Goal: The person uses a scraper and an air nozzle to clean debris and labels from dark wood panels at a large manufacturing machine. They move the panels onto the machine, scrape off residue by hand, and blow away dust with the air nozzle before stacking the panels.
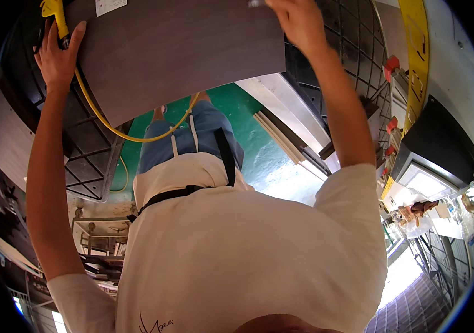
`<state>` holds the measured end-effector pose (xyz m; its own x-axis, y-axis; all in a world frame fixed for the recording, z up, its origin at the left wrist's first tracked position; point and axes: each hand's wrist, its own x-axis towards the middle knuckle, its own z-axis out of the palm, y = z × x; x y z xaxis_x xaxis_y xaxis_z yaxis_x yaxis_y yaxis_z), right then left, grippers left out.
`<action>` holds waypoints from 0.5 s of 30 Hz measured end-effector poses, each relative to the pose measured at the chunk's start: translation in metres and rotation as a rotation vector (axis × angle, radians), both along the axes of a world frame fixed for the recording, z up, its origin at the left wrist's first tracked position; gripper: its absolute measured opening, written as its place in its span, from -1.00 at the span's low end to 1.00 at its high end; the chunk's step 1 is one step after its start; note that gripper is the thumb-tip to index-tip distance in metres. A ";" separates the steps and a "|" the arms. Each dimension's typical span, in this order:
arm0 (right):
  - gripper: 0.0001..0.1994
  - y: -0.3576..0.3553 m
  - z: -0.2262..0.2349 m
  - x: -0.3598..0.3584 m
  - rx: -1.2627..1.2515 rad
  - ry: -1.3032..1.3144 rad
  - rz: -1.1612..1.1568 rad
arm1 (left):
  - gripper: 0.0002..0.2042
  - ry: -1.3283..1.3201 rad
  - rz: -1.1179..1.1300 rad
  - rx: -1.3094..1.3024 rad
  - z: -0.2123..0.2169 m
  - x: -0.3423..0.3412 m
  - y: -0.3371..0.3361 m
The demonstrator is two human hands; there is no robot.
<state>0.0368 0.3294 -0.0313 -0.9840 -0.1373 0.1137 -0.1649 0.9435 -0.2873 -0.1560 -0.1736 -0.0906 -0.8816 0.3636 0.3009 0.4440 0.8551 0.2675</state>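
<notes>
My left hand (56, 53) is closed on the edge of the dark wood-grain panel (176, 53), my right hand (299, 22) on its far edge, so the yellow hose (137, 136) hanging under my left grip can snag and twist the panel loose.

Your way under the brown panel (176, 55) is crossed by the yellow hose (137, 136); green floor (248, 139) beyond lies open.

The board (176, 55) is matt, dark wood-grain laminate; the yellow hose (104, 119) looks like smooth plastic; the floor (259, 155) is glossy green.
</notes>
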 end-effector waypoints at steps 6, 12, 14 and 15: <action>-0.62 -0.035 0.021 0.094 -0.121 0.049 0.038 | -0.03 -0.002 0.012 0.033 0.005 0.006 0.003; -0.81 -0.025 -0.003 -0.014 -0.017 0.118 0.015 | -0.03 -0.004 -0.023 0.008 0.003 0.001 0.002; -0.91 -0.067 0.028 -0.036 -0.231 0.181 -0.012 | -0.03 -0.055 0.011 0.019 0.007 0.005 0.001; -0.89 -0.081 0.034 -0.014 -0.150 0.072 -0.006 | -0.03 -0.081 0.034 0.030 0.010 0.007 0.001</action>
<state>0.0232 0.2488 0.0028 -0.9732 -0.1079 0.2030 -0.1849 0.8920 -0.4125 -0.1488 -0.1723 -0.0810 -0.9152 0.3246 0.2387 0.3905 0.8607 0.3267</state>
